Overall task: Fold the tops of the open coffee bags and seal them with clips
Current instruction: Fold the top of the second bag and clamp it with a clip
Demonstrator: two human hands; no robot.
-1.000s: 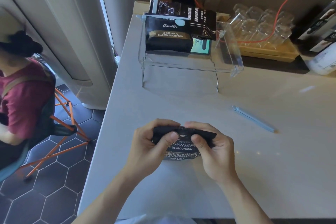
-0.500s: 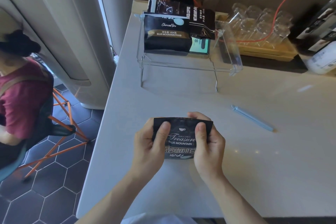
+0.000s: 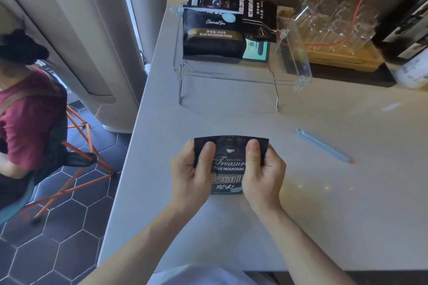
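A second ago the top of the small coffee bag was rolled down tight under both thumbs; now it stands flat and unrolled at the near edge of the counter, its front label fully readable. The left hand grips the bag's left edge, thumb pressed on the face near the top corner, and the right hand does the same on the right edge, so both are clamped on the bag and neither is free. That reads as a fold undone or restarted, not completed, so the sealing step looks further off than it did. Off to the right, the blue clip lies on the counter well apart from the hands, untouched. At the back, the clear rack holds other bags, one with a clip across its top.
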